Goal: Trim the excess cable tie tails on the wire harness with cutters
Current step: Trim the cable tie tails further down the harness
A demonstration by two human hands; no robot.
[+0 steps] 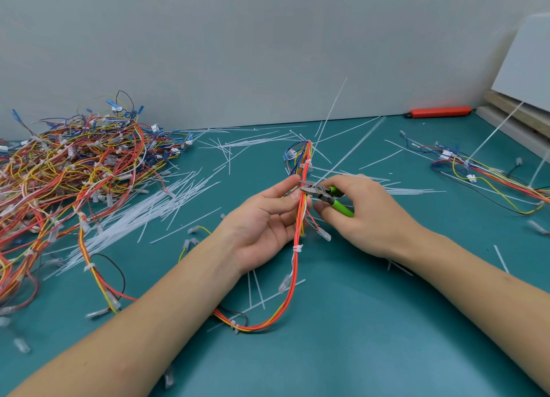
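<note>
A wire harness (293, 277) of red, orange and yellow wires runs up from the teal table through the middle of the view. My left hand (265, 218) pinches it between thumb and fingers. My right hand (360, 212) grips green-handled cutters (326, 194) whose metal jaws sit against the bundle right by my left fingertips. A long white cable tie tail (352, 151) sticks up and to the right from the jaws. Another tie (297, 249) wraps the harness lower down, and one (306, 165) sits above the jaws.
A big tangled pile of harnesses (74, 173) fills the left side. Cut white tie tails (148, 209) litter the table (357, 337). Another harness (491, 176) lies at the right. A red knife (437, 112) lies by the wall, next to stacked boards (520, 113).
</note>
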